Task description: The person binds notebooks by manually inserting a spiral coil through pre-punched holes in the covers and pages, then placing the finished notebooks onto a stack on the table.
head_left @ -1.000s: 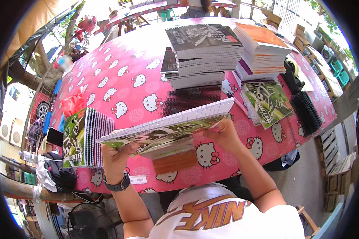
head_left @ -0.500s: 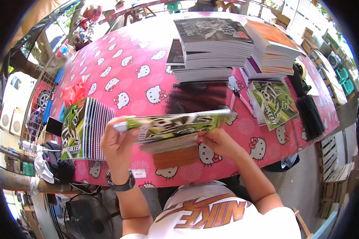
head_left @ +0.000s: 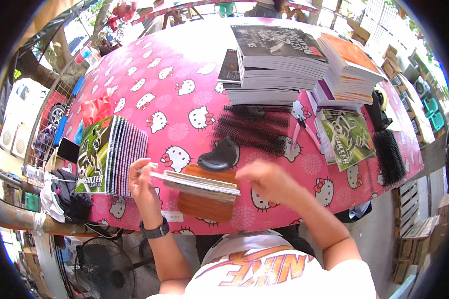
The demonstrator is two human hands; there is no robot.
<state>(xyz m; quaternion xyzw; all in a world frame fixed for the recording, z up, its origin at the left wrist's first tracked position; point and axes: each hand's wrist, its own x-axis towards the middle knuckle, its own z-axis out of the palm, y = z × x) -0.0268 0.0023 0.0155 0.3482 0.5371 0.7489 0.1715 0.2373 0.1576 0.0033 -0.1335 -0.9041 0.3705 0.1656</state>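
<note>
While the left hand [head_left: 143,185] is pinching one end of a notebook [head_left: 202,185], which is showing its page edges over a brown wooden board [head_left: 204,208], the right hand [head_left: 267,179] is hovering near the other end, too blurred to tell whether it is gripping.

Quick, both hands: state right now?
Left hand: closed on the thin, rectangular, white-edged paper notebook.
Right hand: blurred, near its other end; open or closed cannot be told.

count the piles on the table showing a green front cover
2: one spiral-bound notebook pile at the left, one flatter pile at the right, beside black binding coils. Others may be hidden behind the black-covered stack.
</note>
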